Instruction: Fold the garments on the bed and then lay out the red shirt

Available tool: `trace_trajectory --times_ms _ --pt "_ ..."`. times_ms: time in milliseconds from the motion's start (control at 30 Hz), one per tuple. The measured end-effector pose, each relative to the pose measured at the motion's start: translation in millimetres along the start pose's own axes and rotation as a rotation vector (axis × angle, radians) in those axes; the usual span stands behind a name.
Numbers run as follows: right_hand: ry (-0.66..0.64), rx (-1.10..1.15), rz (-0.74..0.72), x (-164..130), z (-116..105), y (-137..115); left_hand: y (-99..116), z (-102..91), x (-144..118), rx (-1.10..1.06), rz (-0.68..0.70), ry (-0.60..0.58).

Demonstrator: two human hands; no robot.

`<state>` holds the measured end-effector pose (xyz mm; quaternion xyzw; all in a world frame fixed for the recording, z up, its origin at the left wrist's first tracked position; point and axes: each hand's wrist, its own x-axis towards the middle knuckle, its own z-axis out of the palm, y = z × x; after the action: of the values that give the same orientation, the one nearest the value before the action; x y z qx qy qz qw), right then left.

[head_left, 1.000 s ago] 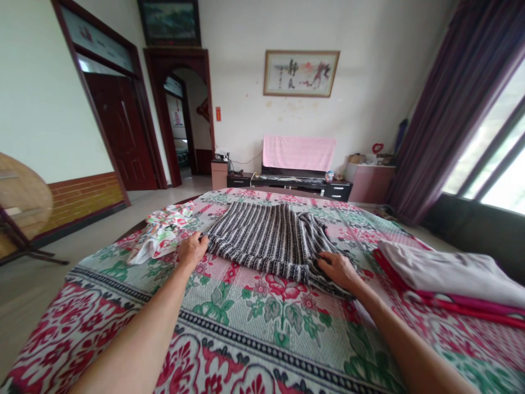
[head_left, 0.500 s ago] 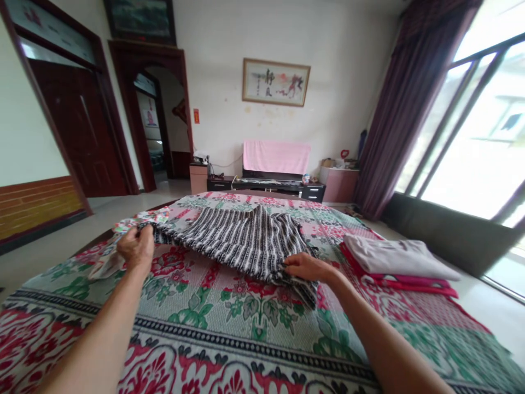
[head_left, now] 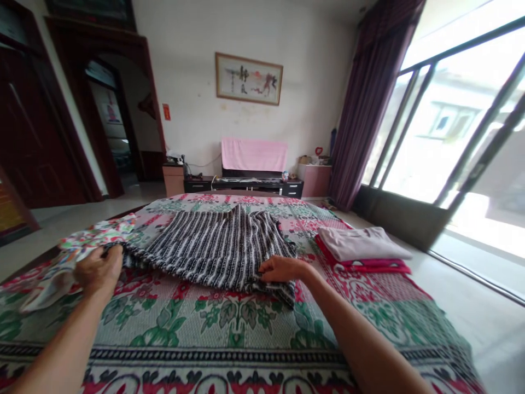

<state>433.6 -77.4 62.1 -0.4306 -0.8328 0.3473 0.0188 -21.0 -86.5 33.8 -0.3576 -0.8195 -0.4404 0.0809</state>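
Observation:
A black-and-white striped knit garment [head_left: 213, 246] lies spread over the flowered cloth on the table; its exact kind I cannot tell. My left hand [head_left: 98, 268] is closed on the garment's left end and holds it slightly raised. At the near right corner, my right hand [head_left: 281, 269] pinches the garment's edge, with a small flap hanging past the fingers toward me. Beside and partly behind my left hand lies a crumpled white cloth with a colourful print [head_left: 96, 232].
A flowered red, green and white cloth [head_left: 238, 323] covers the table. Folded clothes [head_left: 365, 246], pale on top and red beneath, are stacked at the right. Farther back stands a low cabinet [head_left: 197, 185] with a pink cloth [head_left: 254, 154] above it. Windows [head_left: 443, 137] line the right side.
The view has turned to the right, so everything sits farther left. Both hands keep their grip on the striped garment, and its left end is a little lower.

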Motion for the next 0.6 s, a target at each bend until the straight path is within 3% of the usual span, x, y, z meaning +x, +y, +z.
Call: trace_trajectory --times_ms 100,233,300,467,600 --pt "0.149 -0.036 0.011 -5 -14 6 -1 5.1 4 0.013 -0.061 -0.063" --pt "0.629 -0.239 0.203 -10 -35 27 -2 17.0 5 0.136 0.115 -0.325" --pt "0.747 -0.318 0.336 -10 -38 39 -1 24.1 1 0.224 0.249 -0.363" --pt "0.742 -0.378 0.548 -5 -23 56 0 34.4 -11 0.41 0.566 -0.254" --pt "0.682 -0.405 0.661 -2 -13 59 -2 35.2 -15 0.477 0.525 -0.36"
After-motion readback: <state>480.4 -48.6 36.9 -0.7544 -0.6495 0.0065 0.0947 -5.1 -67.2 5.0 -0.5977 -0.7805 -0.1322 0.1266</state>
